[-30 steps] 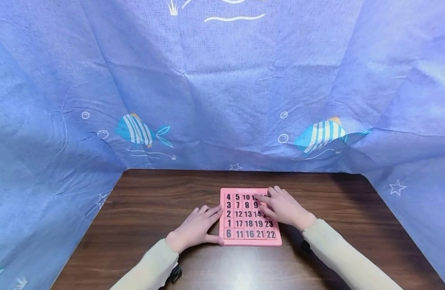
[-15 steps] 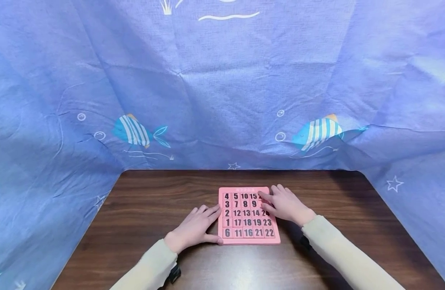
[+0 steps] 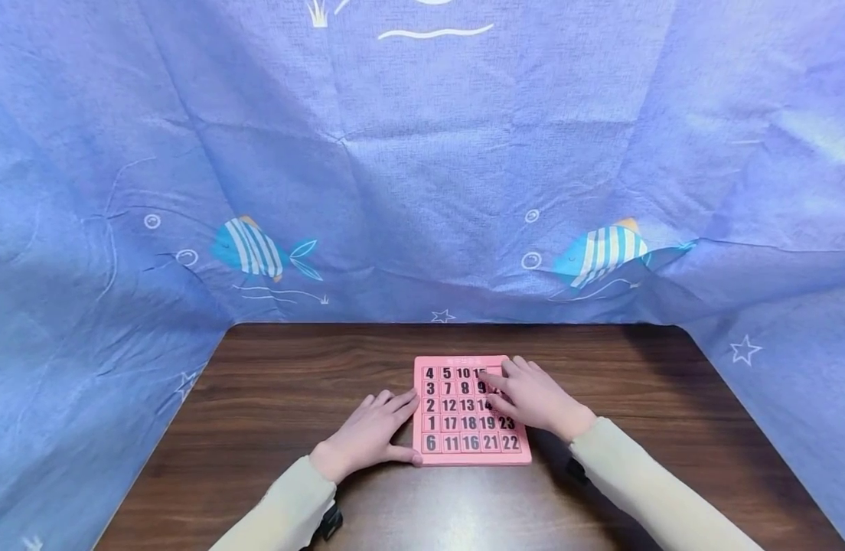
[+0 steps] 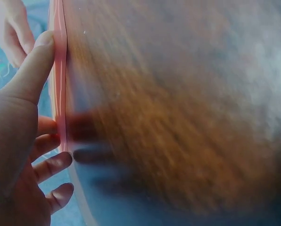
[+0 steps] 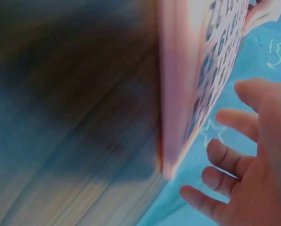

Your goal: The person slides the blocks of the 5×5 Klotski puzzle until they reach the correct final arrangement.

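Note:
A pink number slide puzzle [image 3: 468, 423] lies flat on the table, its tiles printed with black numbers. My left hand [image 3: 363, 436] rests at its left edge, thumb at the near corner and fingertips farther up the side. In the left wrist view the thumb [image 4: 34, 66] touches the puzzle's pink edge [image 4: 60, 89]. Over the upper right of the tiles is my right hand [image 3: 538, 398], index finger extended near the 15 and hiding part of the right columns. The right wrist view shows that hand's fingers [image 5: 225, 157] spread and gently bent beside the puzzle [image 5: 175, 94].
The puzzle sits mid-table on a dark wood-grain tabletop [image 3: 291, 367] with rounded far corners. A blue cloth [image 3: 422, 191] printed with striped fish hangs behind and on both sides. Dark straps [image 3: 331, 520] show under the pale sleeves [image 3: 285, 497].
My right hand shifts slightly right, then back left and nearer over the tiles. A tile starting with 2 now shows in the second row, with plain pink at the top right. My left hand stays put.

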`<state>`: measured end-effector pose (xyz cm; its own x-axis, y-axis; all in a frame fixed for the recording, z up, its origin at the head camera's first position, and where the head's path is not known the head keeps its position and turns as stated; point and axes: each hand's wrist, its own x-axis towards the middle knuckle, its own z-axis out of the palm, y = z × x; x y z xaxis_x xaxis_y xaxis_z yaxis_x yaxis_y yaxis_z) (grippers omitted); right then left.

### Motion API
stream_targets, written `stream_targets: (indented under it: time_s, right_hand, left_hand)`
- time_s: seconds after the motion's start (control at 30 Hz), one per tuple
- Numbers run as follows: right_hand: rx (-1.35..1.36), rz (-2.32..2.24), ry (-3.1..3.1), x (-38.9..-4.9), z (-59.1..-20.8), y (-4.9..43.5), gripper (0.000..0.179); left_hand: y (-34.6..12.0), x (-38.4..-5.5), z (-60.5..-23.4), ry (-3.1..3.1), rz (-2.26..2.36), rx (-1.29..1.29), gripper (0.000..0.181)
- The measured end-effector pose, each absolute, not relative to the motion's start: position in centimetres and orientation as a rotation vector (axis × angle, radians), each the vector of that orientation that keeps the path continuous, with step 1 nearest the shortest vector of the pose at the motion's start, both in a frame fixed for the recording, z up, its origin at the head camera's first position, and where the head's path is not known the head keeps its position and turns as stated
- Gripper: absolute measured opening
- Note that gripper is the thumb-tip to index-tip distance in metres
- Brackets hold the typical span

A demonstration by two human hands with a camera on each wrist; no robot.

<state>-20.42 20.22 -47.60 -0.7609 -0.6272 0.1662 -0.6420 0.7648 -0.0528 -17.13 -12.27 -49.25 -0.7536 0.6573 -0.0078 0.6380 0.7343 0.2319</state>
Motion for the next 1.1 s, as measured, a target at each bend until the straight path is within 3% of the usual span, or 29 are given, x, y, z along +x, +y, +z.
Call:
stream_targets:
  time_s: [0.33,0.87,1.1]
  right_hand:
    - [1.071,0.104,-2.855,-22.1,-48.2,16.1,0.042]
    - [1.01,0.1,-2.913,-21.7,-48.2,19.7,0.042]
    - [1.062,0.161,-2.869,-21.7,-47.4,18.4,0.042]
  left_hand:
    - [-11.9,-16.8,-49.3,2.836,0.315,1.068,0.097]
    - [-11.8,-16.7,-48.7,2.863,0.259,1.07,0.097]
    - [-12.3,-16.6,-48.8,2.866,0.294,1.069,0.097]
